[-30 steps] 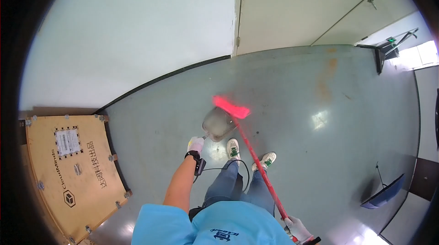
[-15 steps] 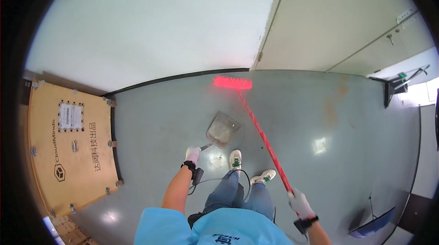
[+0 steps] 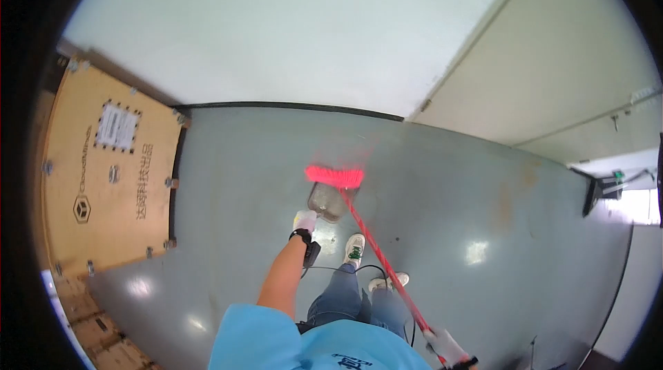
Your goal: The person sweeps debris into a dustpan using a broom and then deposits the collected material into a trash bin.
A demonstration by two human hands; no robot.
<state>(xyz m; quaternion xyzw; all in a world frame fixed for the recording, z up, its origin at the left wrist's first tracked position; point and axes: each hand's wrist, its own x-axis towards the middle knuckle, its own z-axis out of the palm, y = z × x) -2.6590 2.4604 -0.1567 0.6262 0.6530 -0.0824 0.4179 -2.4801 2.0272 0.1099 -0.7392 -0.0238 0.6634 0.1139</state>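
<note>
My left hand (image 3: pixel 305 221), in a whitish glove, is closed at the handle end of a grey dustpan (image 3: pixel 327 205) low over the grey floor. Most of the handle is hidden behind that hand. A red broom (image 3: pixel 376 249) slants across from the lower right. Its bright pink-red bristles lie across the far edge of the dustpan. Near the lower edge, my gloved right hand (image 3: pixel 447 347) grips the upper end of the broom's handle. My shoes stand just behind the dustpan, with the broom handle crossing the right one.
A large wooden crate (image 3: pixel 114 169) stands at the left, with cardboard boxes (image 3: pixel 103 335) below it. A white wall (image 3: pixel 290 31) with dark skirting runs along the far side, meeting beige doors (image 3: pixel 545 59). At far right is a black stand (image 3: pixel 595 192). Brownish stains mark the floor.
The broom head has come back from near the wall to the dustpan. My right hand has moved down toward the lower edge. The view has turned a little.
</note>
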